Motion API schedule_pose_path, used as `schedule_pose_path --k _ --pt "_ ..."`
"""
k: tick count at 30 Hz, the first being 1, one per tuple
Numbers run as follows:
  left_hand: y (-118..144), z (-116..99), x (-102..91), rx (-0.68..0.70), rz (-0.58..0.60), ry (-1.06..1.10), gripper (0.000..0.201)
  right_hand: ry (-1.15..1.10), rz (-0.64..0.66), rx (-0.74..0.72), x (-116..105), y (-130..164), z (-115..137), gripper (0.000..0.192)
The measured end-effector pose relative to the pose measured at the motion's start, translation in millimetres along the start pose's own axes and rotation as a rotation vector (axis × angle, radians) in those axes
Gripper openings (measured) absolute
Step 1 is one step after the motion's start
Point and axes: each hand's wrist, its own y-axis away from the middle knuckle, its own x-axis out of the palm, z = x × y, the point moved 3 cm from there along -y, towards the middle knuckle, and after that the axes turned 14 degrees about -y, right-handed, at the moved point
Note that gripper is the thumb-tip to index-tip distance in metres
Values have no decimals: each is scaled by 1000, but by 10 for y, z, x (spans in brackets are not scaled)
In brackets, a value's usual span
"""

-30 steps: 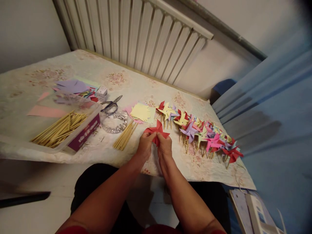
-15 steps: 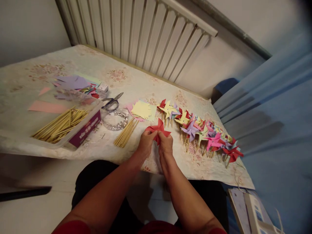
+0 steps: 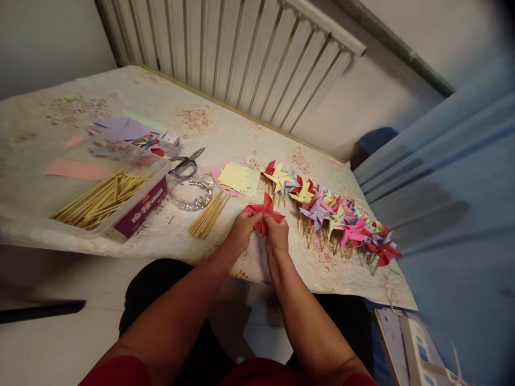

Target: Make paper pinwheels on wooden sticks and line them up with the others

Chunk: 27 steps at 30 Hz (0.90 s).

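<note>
A red paper pinwheel point(image 3: 264, 208) is held just above the table's front part, its points spread outward. My left hand point(image 3: 243, 231) pinches it from the left, and my right hand point(image 3: 277, 234) grips it from the right, thumbs close together at its middle. The fingers under the paper are hidden, so I cannot tell whether a stick is there. Beside my left hand lies a bundle of thin wooden sticks point(image 3: 208, 215). Behind it sits a pile of cut paper pieces point(image 3: 235, 178), pale yellow on top.
Finished pinwheels point(image 3: 316, 212) lie in a long row at the right. On the left are a clear plastic box point(image 3: 140, 209) with sticks, a round tray of small shiny pieces point(image 3: 191, 193), scissors point(image 3: 187, 165), a small white box point(image 3: 170, 140) and purple paper point(image 3: 120, 128). A radiator point(image 3: 225, 59) stands behind.
Both hands still hold the red pinwheel, which has turned slightly and shifted a little to the right. The camera view has moved slightly.
</note>
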Motion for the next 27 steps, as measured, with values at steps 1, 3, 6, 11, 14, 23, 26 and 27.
schedule_pose_path --k 1,3,6,11,14,23,26,27 --pt "-2 -1 0 2 12 -4 20 8 5 -4 -16 8 15 23" --pt "-1 -15 -1 18 28 -7 20 36 21 -20 -59 34 55 24" --pt "0 -43 -2 44 36 -1 21 103 75 -70 -135 110 134 26" --pt "-14 -57 1 55 26 1 20 252 -9 -305 -321 284 272 32" --pt "-8 -64 9 43 31 13 21 402 69 -468 -383 350 311 31" --pt "38 -94 14 23 86 40 20 639 350 -584 -272 329 371 18" --pt "35 -85 15 14 95 36 21 612 328 -491 -241 292 360 16" --pt "35 -84 14 16 97 35 21 596 312 -459 -240 279 354 16"
